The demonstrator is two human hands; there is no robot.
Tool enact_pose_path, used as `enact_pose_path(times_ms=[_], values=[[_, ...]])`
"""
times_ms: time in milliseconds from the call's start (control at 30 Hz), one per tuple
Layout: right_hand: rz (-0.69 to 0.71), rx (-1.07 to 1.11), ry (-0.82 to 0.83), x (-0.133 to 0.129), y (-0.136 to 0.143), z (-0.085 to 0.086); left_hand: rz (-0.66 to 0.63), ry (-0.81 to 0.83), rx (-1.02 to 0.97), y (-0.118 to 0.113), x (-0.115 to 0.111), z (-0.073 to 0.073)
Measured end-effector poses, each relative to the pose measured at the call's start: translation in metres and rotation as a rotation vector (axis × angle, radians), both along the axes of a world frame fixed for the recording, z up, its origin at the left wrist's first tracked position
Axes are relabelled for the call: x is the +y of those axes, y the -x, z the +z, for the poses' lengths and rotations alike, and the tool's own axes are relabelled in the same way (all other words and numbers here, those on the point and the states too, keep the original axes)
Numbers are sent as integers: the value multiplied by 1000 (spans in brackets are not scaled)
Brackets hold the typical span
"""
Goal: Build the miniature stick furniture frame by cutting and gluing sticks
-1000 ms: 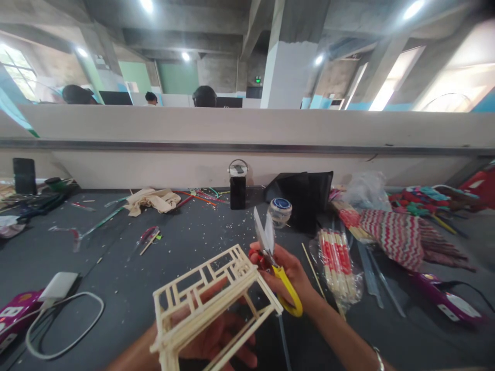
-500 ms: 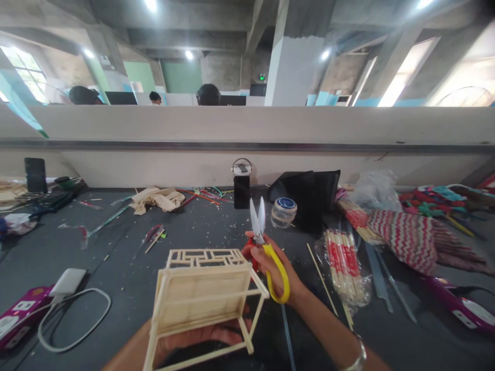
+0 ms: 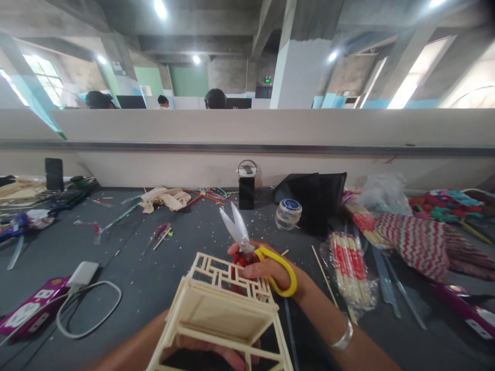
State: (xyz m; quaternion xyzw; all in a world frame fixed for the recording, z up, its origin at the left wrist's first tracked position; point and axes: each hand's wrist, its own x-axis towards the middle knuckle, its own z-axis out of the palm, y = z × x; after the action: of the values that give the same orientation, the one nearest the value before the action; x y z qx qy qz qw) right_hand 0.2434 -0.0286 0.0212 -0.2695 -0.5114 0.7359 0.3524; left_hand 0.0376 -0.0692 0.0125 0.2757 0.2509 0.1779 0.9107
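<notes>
Wooden frame (image 3: 226,315), lower centre, held from below by loosely curled left hand (image 3: 211,346); right hand (image 3: 270,270) closed round scissors (image 3: 238,232), blades parted, mid-picture.

Nearest the camera, the wooden frame (image 3: 228,309) has the left hand (image 3: 220,353) beneath it, the right hand (image 3: 270,270) with open scissors (image 3: 243,242) at its upper right, and the lidded jar (image 3: 288,214) standing beyond it.

Two hands (image 3: 270,268), one frame (image 3: 226,312), one jar (image 3: 288,215)
</notes>
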Motion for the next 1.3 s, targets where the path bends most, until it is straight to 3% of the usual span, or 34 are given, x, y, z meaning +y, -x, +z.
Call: enact_pose_path(times_ms=[100, 200, 400, 533, 700, 800, 933, 1033, 1100, 1200, 1300], values=[[-37, 89, 53, -4, -1, -10, -237, -48, -55, 9, 5, -9], [-109, 197, 114, -10, 0, -16, -240, -23, -122, 16, 6, -16], [-302, 326, 144, -19, 9, -18, 39, 98, -56, 23, -1, -17], [-390, 365, 123, -22, 16, -21, 268, 109, -164, 19, -3, -15], [-413, 368, 64, -22, 23, -23, 529, 27, -184, 11, 2, -20], [-396, 327, 20, -22, 25, -16, 601, -16, -157, 9, 10, -28], [-483, 74, -150, -21, 16, 1, 636, -19, -167, 9, 21, -34], [-699, -315, -489, -26, 0, 10, 677, 1, -222, 14, 28, -31], [-773, -572, -732, -35, -12, 10, 690, 4, -253, 20, 31, -28], [-722, -824, -977, -57, -25, 1, 738, -18, -280, 31, 34, -25], [-666, -952, -1076, -76, -25, -11, 770, -8, -321, 36, 36, -25]])
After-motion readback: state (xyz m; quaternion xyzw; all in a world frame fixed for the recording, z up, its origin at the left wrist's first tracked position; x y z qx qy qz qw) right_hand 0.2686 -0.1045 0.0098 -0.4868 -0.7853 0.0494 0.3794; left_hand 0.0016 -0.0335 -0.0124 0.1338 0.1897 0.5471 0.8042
